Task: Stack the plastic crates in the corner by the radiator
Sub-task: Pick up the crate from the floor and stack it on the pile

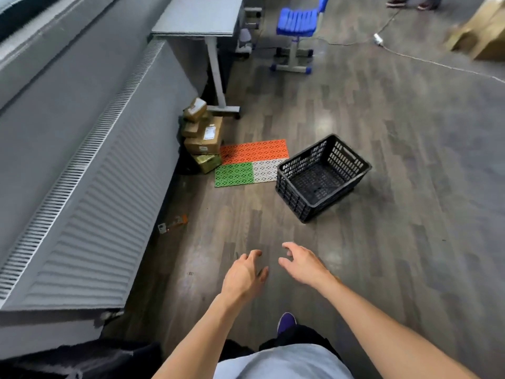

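One black crate (322,177) sits on the wood floor (382,160), empty, upright but turned at an angle, well apart from the radiator (90,203). Its near-left corner overlaps the edge of the mats (251,162) (orange, green, white tiles), which lie between crate & radiator. Just beyond the mats, at the far end of the radiator, a pile of cardboard boxes (202,135) leans vs. the wall, next to a desk leg (218,75). The desk (202,15) stands past the boxes, w/ a blue chair (297,26) to its right. A small orange wrapper (173,224) lies on the floor close to the radiator, nearer the person than the crate.

Both hands reach fwd over bare floor, short of the crate, touching nothing. Left hand (244,274) is loose, fingers spread & curled a bit, palm down. Right hand (302,265) likewise empty, fingers half curled, thumb out. The two sit near each other, not touching. A purple shoe (287,322) shows below them.
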The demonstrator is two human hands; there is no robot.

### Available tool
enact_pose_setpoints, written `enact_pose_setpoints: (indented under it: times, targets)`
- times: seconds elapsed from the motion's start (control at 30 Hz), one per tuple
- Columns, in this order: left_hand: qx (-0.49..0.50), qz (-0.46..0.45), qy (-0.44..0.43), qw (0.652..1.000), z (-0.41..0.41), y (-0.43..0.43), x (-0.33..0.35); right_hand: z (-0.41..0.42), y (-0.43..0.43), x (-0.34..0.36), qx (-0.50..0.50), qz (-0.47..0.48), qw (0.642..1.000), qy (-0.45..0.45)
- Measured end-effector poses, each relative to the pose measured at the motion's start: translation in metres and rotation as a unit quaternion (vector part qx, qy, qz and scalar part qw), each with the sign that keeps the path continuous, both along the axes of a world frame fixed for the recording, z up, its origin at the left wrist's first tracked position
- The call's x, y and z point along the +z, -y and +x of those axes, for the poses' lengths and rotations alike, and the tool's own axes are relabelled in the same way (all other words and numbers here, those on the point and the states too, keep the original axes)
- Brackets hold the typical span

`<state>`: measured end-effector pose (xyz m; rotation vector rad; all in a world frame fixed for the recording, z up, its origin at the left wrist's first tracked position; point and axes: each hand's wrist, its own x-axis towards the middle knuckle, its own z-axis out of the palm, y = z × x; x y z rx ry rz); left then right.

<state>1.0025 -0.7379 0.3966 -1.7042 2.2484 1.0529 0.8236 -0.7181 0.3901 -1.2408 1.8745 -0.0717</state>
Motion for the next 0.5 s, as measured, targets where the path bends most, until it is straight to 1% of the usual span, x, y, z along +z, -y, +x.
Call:
enact_pose_setpoints:
  times: [0.27,0.43,0.5]
  targets:
    - [-0.062,0.017,-0.002,0.998,-0.041,0.061,-0.014,-0.044,0.035,-0.007,-0.062,0.019,0.998,-0.001]
    - [-0.104,0.028,-0.011,0.994,-0.057,0.127,-0.024,-0.058,0.079,-0.015,-0.109,0.036,0.993,-0.018]
    - [-0.140,0.022,-0.004,0.990,-0.066,0.162,-0.025,-0.063,0.099,-0.016,-0.133,0.039,0.990,-0.027]
